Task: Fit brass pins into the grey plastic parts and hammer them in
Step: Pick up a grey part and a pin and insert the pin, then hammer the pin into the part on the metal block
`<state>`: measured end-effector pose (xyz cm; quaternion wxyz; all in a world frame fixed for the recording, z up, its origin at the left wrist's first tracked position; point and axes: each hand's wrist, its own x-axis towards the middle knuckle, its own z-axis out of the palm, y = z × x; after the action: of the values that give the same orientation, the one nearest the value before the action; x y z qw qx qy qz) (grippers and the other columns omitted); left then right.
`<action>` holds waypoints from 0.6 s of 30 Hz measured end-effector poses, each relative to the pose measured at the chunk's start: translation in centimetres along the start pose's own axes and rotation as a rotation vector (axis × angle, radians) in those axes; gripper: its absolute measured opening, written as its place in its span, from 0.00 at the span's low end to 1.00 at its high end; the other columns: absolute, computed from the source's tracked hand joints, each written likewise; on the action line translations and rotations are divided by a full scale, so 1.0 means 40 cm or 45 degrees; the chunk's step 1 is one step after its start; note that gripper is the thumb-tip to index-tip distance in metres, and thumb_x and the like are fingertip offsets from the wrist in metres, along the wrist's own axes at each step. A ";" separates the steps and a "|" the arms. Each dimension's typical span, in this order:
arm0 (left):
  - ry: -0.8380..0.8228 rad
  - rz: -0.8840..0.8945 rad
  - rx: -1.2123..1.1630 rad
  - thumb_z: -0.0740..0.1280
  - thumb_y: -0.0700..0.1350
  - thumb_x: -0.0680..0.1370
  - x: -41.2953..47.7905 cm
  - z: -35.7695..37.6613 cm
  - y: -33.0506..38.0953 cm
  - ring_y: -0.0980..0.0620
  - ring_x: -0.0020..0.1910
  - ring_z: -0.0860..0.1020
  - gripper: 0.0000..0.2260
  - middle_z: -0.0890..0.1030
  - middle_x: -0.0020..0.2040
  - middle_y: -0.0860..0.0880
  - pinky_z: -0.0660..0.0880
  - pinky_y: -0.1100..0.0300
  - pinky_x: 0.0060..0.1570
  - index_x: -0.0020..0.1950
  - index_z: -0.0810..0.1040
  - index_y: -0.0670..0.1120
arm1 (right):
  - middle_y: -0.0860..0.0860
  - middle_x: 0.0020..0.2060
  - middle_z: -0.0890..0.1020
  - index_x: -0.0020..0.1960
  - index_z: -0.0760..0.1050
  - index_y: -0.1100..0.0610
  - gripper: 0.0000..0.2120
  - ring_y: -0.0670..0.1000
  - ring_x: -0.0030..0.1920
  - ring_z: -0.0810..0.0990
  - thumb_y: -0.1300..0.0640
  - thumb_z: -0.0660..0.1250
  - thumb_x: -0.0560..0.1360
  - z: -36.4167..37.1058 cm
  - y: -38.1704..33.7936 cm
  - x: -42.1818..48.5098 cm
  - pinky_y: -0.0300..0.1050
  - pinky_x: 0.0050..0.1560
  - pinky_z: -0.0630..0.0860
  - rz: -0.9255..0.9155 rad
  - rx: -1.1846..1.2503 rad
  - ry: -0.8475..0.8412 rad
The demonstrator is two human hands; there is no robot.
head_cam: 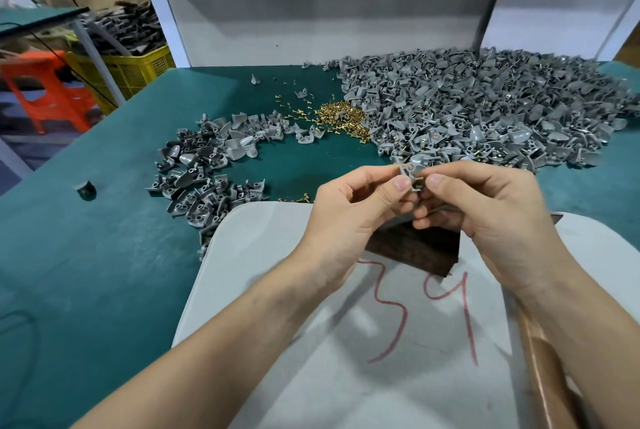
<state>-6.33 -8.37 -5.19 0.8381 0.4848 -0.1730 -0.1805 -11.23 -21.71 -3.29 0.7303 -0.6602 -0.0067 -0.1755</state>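
My left hand pinches a small grey plastic part between thumb and fingers, above the table's middle. My right hand meets it from the right, thumb and fingers pinching a brass pin at the part's lower edge. A heap of loose brass pins lies behind the hands. A big pile of grey plastic parts spreads at the right, and a smaller pile lies at the left. No hammer head shows.
A dark wooden block sits under my hands on a pale grey board marked in red. A brown handle-like rod lies at the lower right. A small dark cap stands on the green table at the left.
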 end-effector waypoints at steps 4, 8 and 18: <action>-0.012 -0.004 0.008 0.69 0.40 0.69 -0.001 0.000 0.006 0.56 0.35 0.80 0.14 0.82 0.35 0.48 0.77 0.66 0.41 0.53 0.78 0.36 | 0.54 0.28 0.82 0.37 0.84 0.55 0.11 0.50 0.28 0.80 0.66 0.66 0.71 0.001 -0.002 -0.001 0.39 0.30 0.78 -0.014 -0.035 0.001; -0.014 -0.007 0.028 0.69 0.39 0.70 -0.003 0.000 0.006 0.56 0.36 0.80 0.11 0.82 0.36 0.49 0.78 0.66 0.42 0.51 0.79 0.38 | 0.54 0.28 0.82 0.36 0.84 0.56 0.07 0.50 0.27 0.79 0.61 0.68 0.68 0.003 -0.009 -0.003 0.39 0.30 0.78 0.007 -0.051 -0.023; 0.050 0.403 0.972 0.72 0.39 0.73 0.016 -0.047 0.020 0.66 0.51 0.79 0.09 0.84 0.46 0.54 0.66 0.53 0.67 0.44 0.76 0.54 | 0.57 0.29 0.78 0.36 0.74 0.61 0.26 0.56 0.33 0.75 0.37 0.71 0.66 -0.157 -0.026 0.022 0.42 0.29 0.65 0.705 -1.713 0.329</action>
<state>-4.79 -6.90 -5.29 0.6187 0.7316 -0.2839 0.0369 -12.07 -28.09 -2.88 0.1803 -0.9168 0.3553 -0.0274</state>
